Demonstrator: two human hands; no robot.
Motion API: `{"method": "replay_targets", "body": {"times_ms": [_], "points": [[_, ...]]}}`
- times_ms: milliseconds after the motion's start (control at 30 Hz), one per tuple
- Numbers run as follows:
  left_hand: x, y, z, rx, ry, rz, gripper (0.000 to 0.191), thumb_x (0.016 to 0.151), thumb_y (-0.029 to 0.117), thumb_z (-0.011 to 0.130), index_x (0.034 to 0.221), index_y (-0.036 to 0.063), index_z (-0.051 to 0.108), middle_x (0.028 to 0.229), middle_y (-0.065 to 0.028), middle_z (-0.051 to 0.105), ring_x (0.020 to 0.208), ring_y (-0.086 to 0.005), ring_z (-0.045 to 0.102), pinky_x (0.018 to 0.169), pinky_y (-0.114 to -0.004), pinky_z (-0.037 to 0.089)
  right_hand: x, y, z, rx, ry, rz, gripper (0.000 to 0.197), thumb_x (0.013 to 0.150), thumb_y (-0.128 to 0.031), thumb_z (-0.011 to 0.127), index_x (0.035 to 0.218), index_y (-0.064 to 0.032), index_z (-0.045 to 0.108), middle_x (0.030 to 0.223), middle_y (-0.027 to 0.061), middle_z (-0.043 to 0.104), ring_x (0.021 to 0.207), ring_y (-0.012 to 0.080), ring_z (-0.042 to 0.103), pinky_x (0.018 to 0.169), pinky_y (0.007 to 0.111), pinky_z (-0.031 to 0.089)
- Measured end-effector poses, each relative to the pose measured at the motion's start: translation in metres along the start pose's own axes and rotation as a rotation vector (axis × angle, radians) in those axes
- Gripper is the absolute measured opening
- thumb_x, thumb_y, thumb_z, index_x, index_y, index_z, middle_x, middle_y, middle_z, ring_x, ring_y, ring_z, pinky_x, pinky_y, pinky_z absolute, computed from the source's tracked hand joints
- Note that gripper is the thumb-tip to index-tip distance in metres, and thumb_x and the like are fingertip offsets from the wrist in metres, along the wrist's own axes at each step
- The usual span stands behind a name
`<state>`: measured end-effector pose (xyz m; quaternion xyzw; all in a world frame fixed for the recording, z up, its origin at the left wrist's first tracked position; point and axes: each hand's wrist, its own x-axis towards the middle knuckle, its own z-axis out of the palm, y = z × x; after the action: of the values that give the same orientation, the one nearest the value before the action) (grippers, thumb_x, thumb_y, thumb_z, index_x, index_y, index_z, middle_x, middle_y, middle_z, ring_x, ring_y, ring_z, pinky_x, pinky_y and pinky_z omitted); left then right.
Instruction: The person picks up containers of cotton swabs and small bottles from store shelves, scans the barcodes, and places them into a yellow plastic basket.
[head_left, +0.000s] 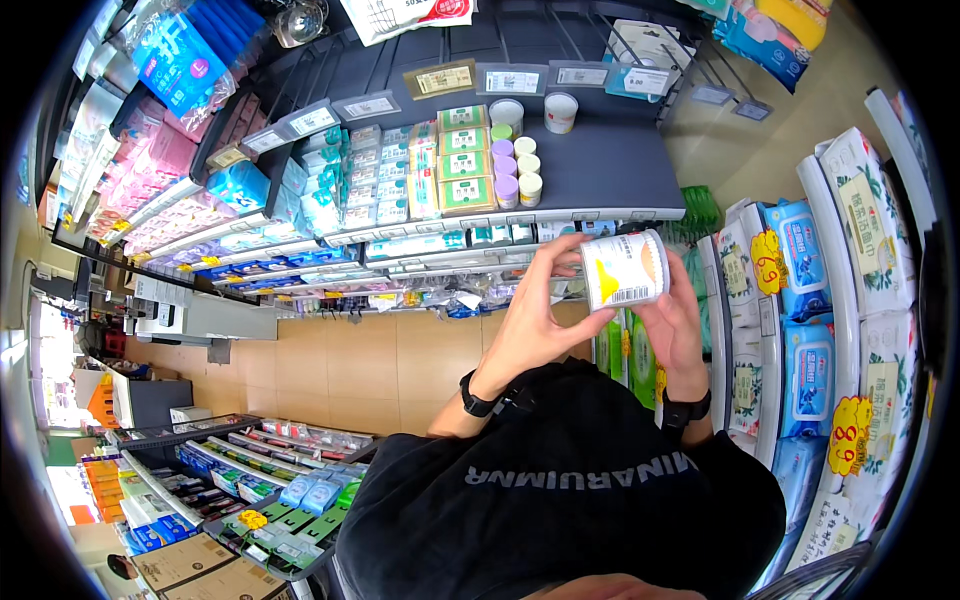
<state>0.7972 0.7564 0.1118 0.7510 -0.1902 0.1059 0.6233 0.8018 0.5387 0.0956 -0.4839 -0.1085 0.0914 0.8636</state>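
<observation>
Both hands hold a white cylindrical tub (619, 271) in front of my chest, tilted, with a barcode and a yellow patch on its side. My left hand (536, 300) wraps its left end, thumb below and fingers behind. At the ribbed right end, my right hand (679, 322) grips with the thumb near the lower edge; some fingers are hidden behind the tub. Beyond the hands is a dark shelf (607, 172). On it stand a similar white tub (561, 114) and a second round tub (507, 114), near small containers with purple and pale caps (517, 169).
Green-and-yellow boxes (465, 157) stand in rows left of the small containers. Empty metal hooks with price tags (512, 79) jut out above the shelf. At right are shelves of wipes packs (810, 375). Tiled floor (337, 367) runs left, past a low display rack (285, 480).
</observation>
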Motion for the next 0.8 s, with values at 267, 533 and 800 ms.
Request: {"method": "replay_targets", "body": {"times_ms": [267, 533, 800], "points": [[-0.036, 0.01, 0.021, -0.106, 0.071, -0.035, 0.08, 0.075, 0.016, 0.09, 0.143, 0.0012, 0.051, 0.134, -0.0138, 0.062, 0.114, -0.0233, 0.065, 0.099, -0.037, 0.053, -0.043, -0.009, 0.004, -0.155, 0.027, -0.016, 0.069, 0.096, -0.025, 0.065, 0.151, 0.0033, 0.033, 0.15, 0.0176, 0.046, 0.142, 0.0275, 0.043, 0.118, 0.043, 0.034], [-0.1, 0.035, 0.043, -0.139, 0.129, -0.106, 0.079, 0.074, 0.015, 0.089, 0.142, 0.0005, 0.052, 0.132, -0.0149, 0.064, 0.109, -0.0228, 0.068, 0.098, -0.036, 0.054, -0.104, -0.012, 0.014, -0.273, 0.062, -0.07, 0.066, 0.096, -0.024, 0.066, 0.148, 0.0045, 0.036, 0.148, 0.021, 0.047, 0.14, 0.0287, 0.045, 0.119, 0.041, 0.032], [-0.171, 0.069, 0.059, -0.182, 0.135, -0.148, 0.086, 0.079, 0.006, 0.085, 0.151, -0.0017, 0.039, 0.137, -0.0151, 0.058, 0.121, -0.0212, 0.06, 0.105, -0.037, 0.047, -0.169, 0.0, 0.022, -0.211, 0.043, -0.05, 0.069, 0.096, -0.027, 0.069, 0.147, 0.005, 0.037, 0.147, 0.0214, 0.048, 0.139, 0.0273, 0.046, 0.117, 0.04, 0.035]]}}
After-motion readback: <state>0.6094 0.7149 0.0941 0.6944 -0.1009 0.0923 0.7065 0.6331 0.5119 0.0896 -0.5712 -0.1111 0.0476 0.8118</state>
